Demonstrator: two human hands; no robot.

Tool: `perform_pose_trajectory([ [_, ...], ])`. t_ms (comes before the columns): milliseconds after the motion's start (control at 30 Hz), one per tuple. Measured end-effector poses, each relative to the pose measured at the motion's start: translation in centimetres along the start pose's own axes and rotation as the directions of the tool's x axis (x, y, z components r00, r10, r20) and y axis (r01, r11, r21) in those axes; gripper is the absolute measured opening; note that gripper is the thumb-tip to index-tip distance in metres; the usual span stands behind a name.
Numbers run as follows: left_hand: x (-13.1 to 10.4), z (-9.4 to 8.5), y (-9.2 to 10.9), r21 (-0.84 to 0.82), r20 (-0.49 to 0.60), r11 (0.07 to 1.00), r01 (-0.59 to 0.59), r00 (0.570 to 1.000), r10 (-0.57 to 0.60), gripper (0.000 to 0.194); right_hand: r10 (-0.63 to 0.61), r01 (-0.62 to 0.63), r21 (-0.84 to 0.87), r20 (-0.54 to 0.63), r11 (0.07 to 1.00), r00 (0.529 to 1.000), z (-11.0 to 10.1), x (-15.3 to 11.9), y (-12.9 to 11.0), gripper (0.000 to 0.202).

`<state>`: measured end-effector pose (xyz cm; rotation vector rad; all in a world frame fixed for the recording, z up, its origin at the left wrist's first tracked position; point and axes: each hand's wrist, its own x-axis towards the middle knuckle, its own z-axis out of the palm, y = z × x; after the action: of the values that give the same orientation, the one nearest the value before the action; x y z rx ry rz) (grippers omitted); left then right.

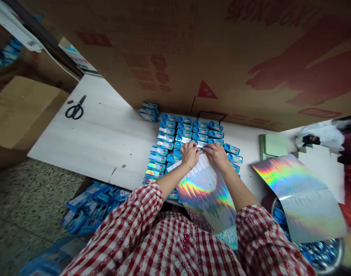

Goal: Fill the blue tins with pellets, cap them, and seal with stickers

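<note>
Rows of small blue cases (pixel 167 124) lie on the white table before me, several with shiny strips on top. My left hand (pixel 190 154) is closed, its fingertips pressed down at a small shiny sticker (pixel 200 144) on one case in the middle rows. Close beside it, my right hand (pixel 217 154) is closed too, thumb and fingers pinched at the sticker's other end. Under my wrists a holographic sticker sheet (pixel 212 209) with white label shapes slants across the nearer cases and hangs toward my lap. My fingers partly hide the sticker.
A large cardboard box (pixel 175 57) walls off the table's back. Black scissors (pixel 75 110) lie at left. Another holographic sheet (pixel 304 203) rests over a metal bowl (pixel 340 255) of blue parts at right, near a green box (pixel 274 145). Blue packs (pixel 92 207) fill a container below left.
</note>
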<state>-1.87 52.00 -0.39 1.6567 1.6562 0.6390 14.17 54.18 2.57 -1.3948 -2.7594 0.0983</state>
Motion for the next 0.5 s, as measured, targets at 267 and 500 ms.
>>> perform_pose_trajectory([
  [267, -0.1, 0.0, -0.3, -0.042, -0.016, 0.999, -0.012, 1.0, 0.011, 0.023, -0.141, 0.141, -0.081, 0.008, 0.987, 0.99, -0.3, -2.2, -0.1, 0.028],
  [500, 0.1, -0.1, -0.2, -0.056, 0.011, 0.998, 0.001, 1.0, -0.001, 0.021, 0.007, -0.006, -0.015, 0.04, 1.0, 0.999, -3.1, -1.5, -1.0, 0.03],
])
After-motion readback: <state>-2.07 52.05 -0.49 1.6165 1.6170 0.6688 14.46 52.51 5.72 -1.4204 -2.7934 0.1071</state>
